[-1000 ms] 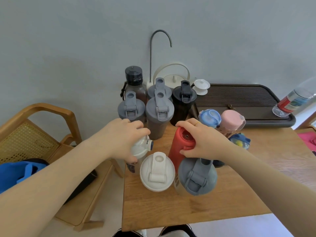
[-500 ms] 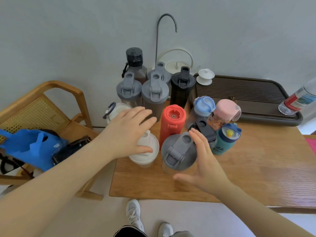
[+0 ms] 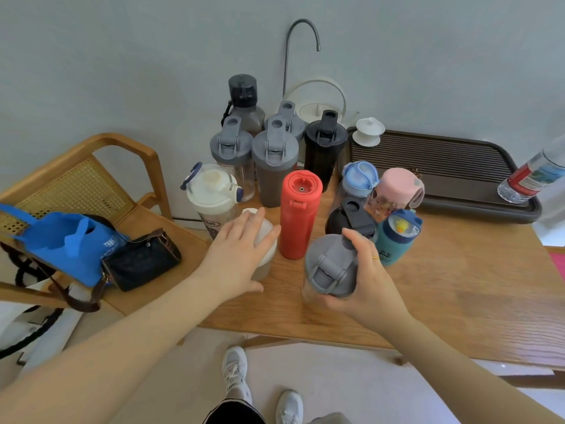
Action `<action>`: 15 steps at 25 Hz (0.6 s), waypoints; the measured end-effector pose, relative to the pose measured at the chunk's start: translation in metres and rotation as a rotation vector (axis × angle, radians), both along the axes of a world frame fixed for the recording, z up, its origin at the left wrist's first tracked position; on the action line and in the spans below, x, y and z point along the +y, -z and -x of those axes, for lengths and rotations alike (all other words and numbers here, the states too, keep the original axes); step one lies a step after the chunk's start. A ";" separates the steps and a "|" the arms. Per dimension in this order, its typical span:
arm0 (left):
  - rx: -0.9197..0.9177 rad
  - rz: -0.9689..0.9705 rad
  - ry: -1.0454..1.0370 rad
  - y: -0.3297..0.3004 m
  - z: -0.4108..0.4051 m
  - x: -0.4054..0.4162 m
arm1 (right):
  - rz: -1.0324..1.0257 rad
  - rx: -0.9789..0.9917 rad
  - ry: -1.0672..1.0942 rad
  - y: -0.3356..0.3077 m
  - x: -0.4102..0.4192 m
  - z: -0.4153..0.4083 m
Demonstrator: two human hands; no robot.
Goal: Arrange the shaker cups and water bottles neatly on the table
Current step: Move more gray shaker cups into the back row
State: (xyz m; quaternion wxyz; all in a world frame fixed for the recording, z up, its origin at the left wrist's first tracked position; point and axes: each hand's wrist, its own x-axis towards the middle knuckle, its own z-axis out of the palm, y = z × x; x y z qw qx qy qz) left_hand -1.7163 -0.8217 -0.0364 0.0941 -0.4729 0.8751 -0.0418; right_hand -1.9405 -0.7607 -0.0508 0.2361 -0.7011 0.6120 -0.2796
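Shaker cups [image 3: 275, 162] crowd at twelve o'clock; left hand [image 3: 241, 255] lies flat on a white-lidded cup [image 3: 265, 240] to steady it; right hand [image 3: 362, 280] wraps a grey-lidded cup [image 3: 331, 264] at six o'clock to line it up.

Bare table [image 3: 458, 286] right (bottles [image 3: 301, 214] crowd the back-left corner).

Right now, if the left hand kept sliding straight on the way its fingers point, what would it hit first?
Probably the red bottle. The left hand lies flat on the white-lidded shaker, fingers aimed up and right, fingertips close to the red bottle's side. Depth is unclear from one view, so it could pass just behind it.
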 end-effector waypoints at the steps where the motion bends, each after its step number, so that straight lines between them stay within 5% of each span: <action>1: -0.006 0.005 -0.015 0.000 0.003 -0.001 | -0.004 0.016 0.013 -0.001 0.005 0.008; 7: -0.021 -0.013 -0.078 -0.007 0.012 -0.011 | -0.066 0.152 0.051 -0.012 0.016 0.034; 15: -0.058 -0.040 0.159 -0.008 -0.009 0.017 | 0.288 0.181 -0.089 -0.052 -0.003 -0.021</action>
